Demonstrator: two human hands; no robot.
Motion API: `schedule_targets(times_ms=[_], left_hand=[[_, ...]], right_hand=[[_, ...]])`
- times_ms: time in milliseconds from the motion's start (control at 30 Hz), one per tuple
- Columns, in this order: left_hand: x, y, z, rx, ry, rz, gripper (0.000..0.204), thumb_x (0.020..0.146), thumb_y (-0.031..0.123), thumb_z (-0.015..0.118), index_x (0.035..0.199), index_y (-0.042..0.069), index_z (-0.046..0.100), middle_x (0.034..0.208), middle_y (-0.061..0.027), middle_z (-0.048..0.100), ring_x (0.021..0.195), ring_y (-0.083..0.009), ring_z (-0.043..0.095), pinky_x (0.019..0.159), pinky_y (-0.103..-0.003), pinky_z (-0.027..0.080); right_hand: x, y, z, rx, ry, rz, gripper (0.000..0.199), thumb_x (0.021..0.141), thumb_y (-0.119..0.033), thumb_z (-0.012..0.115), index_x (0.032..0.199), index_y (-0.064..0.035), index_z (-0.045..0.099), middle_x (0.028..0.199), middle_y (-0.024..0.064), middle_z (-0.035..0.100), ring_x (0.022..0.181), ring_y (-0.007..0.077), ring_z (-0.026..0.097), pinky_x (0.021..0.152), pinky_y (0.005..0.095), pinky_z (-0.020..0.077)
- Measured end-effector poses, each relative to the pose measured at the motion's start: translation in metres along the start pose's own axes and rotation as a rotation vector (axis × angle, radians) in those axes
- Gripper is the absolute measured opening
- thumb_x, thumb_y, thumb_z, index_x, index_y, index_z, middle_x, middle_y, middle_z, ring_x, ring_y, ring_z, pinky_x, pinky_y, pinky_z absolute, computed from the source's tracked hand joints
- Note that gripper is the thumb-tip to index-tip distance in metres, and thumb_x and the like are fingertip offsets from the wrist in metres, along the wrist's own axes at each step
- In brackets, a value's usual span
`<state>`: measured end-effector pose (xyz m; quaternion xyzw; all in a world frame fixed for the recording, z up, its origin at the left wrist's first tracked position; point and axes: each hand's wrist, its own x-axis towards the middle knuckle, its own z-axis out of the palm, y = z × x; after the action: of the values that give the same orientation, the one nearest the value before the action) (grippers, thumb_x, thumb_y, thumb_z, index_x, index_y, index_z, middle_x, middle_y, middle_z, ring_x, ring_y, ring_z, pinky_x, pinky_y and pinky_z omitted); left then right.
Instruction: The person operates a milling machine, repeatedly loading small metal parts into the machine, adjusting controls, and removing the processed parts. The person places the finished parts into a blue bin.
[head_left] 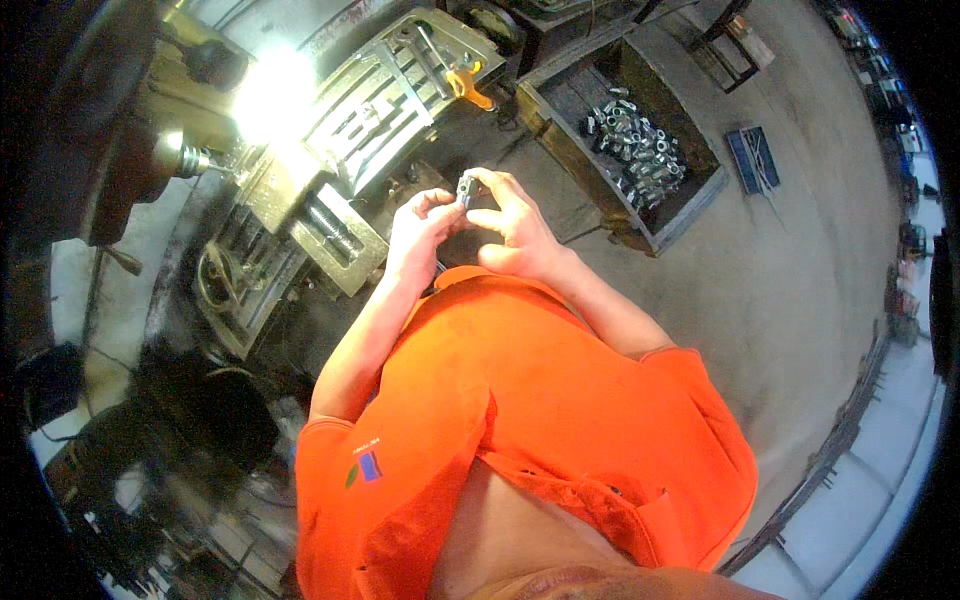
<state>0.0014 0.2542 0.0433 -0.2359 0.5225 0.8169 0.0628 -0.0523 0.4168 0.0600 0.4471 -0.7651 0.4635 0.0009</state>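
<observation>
A small grey metal part with a hole in its face (464, 188) is pinched between my hands in front of my chest. The fingers of my left hand (420, 225) close on its lower left side. My right hand (512, 222) grips it from the right, thumb and forefinger at its edges. To the left stands a drilling machine, its chuck (190, 160) and bit above a machine vise (330, 225) on the slotted table. Much of the part is covered by my fingers.
A wooden-sided bin (690, 212) to the right holds a heap of similar metal parts (640, 150). An orange-handled tool (470, 88) lies on the machine table. A bright lamp (272, 100) glares over it. Farther right, a blue tray (752, 160) rests on the floor.
</observation>
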Motion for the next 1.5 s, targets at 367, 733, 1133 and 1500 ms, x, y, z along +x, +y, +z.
schedule_targets(times_ms=[367, 733, 1133, 1500], left_hand=[[-0.013, 0.012, 0.028, 0.159, -0.051, 0.017, 0.043, 0.078, 0.012, 0.064, 0.111, -0.008, 0.047, 0.083, -0.0124, 0.063, 0.071, -0.0151, 0.061, 0.069, -0.024, 0.047], [-0.004, 0.021, -0.01, 0.242, 0.001, 0.182, 0.033, 0.082, 0.011, 0.058, 0.109, -0.006, 0.049, 0.078, -0.0095, 0.061, 0.067, -0.0144, 0.061, 0.059, -0.022, 0.044], [-0.076, 0.011, -0.059, -0.073, -0.031, 0.252, 0.03, 0.077, 0.0, 0.056, 0.107, -0.003, 0.054, 0.082, -0.0098, 0.063, 0.079, -0.0193, 0.063, 0.075, -0.028, 0.048], [-0.195, -0.033, -0.178, -0.18, 0.817, 0.279, 0.027, 0.078, 0.007, 0.057, 0.104, 0.001, 0.057, 0.08, -0.0113, 0.065, 0.071, -0.0135, 0.06, 0.069, -0.024, 0.046]], right_hand=[[-0.012, 0.013, -0.011, 0.065, -0.062, -0.005, 0.031, 0.054, -0.009, 0.057, 0.083, -0.0028, 0.065, 0.116, 0.0218, 0.045, 0.106, 0.0346, 0.046, 0.092, 0.038, 0.0384], [-0.036, 0.033, -0.04, -0.058, 0.001, 0.062, 0.033, 0.054, -0.012, 0.059, 0.086, -0.0081, 0.067, 0.115, 0.019, 0.049, 0.103, 0.0335, 0.049, 0.088, 0.0373, 0.0416], [-0.124, 0.262, -0.141, -1.028, -0.026, 0.592, 0.037, 0.056, -0.026, 0.066, 0.089, -0.0087, 0.068, 0.109, 0.0231, 0.056, 0.091, 0.0323, 0.056, 0.076, 0.043, 0.0452], [-0.038, 0.125, 0.039, -0.142, -0.306, 0.383, 0.031, 0.063, -0.006, 0.059, 0.092, -0.0025, 0.066, 0.122, 0.0165, 0.047, 0.1, 0.0243, 0.055, 0.079, 0.0307, 0.0461]])
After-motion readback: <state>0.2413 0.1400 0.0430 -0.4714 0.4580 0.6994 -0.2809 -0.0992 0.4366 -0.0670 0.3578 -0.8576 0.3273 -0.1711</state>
